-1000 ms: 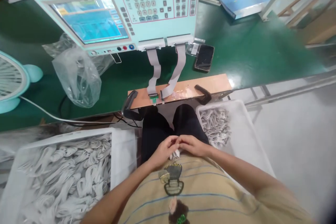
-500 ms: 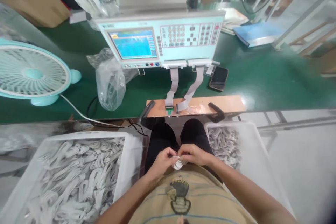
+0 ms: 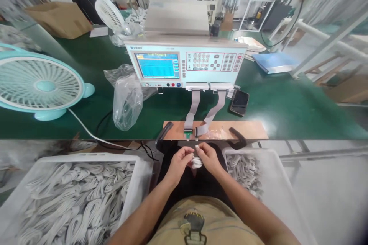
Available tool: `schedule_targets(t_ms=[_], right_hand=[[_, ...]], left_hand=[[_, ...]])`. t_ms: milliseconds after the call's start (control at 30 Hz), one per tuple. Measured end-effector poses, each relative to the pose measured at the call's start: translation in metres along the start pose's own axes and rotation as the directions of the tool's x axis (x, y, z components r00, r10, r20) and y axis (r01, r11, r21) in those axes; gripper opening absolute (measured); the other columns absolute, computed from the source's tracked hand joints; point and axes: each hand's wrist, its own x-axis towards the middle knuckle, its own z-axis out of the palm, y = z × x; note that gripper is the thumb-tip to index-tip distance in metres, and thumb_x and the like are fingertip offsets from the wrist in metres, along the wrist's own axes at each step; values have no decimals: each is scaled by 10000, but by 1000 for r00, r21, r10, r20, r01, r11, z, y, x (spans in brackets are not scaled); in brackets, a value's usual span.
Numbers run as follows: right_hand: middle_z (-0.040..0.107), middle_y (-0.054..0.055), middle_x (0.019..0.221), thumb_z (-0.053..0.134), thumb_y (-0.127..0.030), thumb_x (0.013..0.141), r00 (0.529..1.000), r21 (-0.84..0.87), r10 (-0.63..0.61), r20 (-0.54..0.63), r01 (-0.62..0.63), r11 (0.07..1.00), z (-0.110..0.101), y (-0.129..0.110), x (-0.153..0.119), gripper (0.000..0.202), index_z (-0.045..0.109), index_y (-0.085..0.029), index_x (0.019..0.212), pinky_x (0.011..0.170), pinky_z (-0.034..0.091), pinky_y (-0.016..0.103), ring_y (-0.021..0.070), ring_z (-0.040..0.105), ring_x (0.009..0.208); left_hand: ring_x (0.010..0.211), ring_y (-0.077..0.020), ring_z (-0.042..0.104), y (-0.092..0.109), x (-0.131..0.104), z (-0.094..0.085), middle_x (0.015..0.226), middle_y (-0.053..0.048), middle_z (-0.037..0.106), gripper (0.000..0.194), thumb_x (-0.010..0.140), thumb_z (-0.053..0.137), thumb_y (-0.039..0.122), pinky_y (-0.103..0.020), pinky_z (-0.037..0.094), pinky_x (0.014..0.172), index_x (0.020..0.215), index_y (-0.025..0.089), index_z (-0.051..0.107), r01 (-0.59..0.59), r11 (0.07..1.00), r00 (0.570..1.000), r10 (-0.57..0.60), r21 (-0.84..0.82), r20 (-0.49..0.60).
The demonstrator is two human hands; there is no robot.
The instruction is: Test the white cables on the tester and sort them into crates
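Note:
A small coiled white cable [image 3: 197,163] is held between both hands, over the lap and just short of the table edge. My left hand [image 3: 180,162] is closed, its thumb and fingers pinching the cable from the left. My right hand [image 3: 209,157] is closed too and grips the cable's white plug end [image 3: 197,147], which points up toward the bench. Just beyond the fingers, two small connectors stick out from a green adapter board [image 3: 188,135] and its neighbour on a wooden strip [image 3: 250,130]. Grey ribbon cables [image 3: 193,109] run from them to a tester [image 3: 184,61] with a lit screen.
Coiled white cables fill a white bin [image 3: 135,176] at left; another bin [image 3: 283,183] with cables stands at right. Black clamps [image 3: 238,138] hold the strip. A fan [image 3: 46,84], plastic bag [image 3: 128,101] and phone [image 3: 239,103] lie on the green table [image 3: 310,103]. A person sits opposite.
Both hands have moved forward from against the shirt toward the table edge, carrying the cable. Its plug end now shows at the right fingertips. The camera view has tilted up.

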Motion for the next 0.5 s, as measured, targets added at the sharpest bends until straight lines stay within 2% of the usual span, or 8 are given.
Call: schedule_targets(t_ms=[100, 233, 367, 433, 500], right_hand=[[454, -44, 577, 503, -405, 785, 997, 50, 51, -53, -49, 998, 4, 2, 5, 243, 519, -180, 695, 500, 349, 216, 99, 405, 519], [495, -36, 603, 529, -403, 775, 995, 98, 50, -91, -41, 994, 7, 1, 7, 226, 549, -183, 725, 527, 370, 222, 106, 436, 542], [493, -41, 594, 559, -382, 758, 992, 172, 84, -98, -66, 983, 7, -2, 7, 209, 552, -179, 711, 525, 366, 220, 98, 435, 533], [494, -43, 582, 583, -377, 740, 986, 234, 139, -87, -115, 965, 8, -5, 7, 208, 555, -174, 701, 509, 358, 217, 92, 431, 518], [506, -43, 570, 610, -375, 717, 975, 315, 209, -78, -175, 933, 10, -8, 9, 213, 564, -168, 692, 493, 351, 214, 87, 432, 502]], left_hand=[[513, -76, 489, 1, 8, -5, 648, 10, 544, 244, 713, 618, 338, -195, 420, 487, 876, 157, 596, 140, 978, 986, -123, -153, 112], [560, -85, 521, -2, 13, -17, 656, -22, 558, 188, 707, 620, 255, -207, 469, 540, 841, 124, 624, 244, 909, 963, -187, -339, 193], [644, -106, 560, -3, 11, -25, 718, -45, 595, 283, 636, 640, 141, -224, 497, 625, 918, 108, 641, 264, 875, 953, -172, -406, 249], [648, -101, 563, -4, 11, -25, 745, -42, 608, 318, 620, 666, 126, -225, 500, 639, 937, 117, 640, 248, 892, 959, -170, -377, 229], [618, -96, 555, -4, 12, -23, 736, -34, 611, 271, 647, 681, 174, -227, 499, 612, 911, 128, 640, 192, 934, 976, -148, -302, 162]])
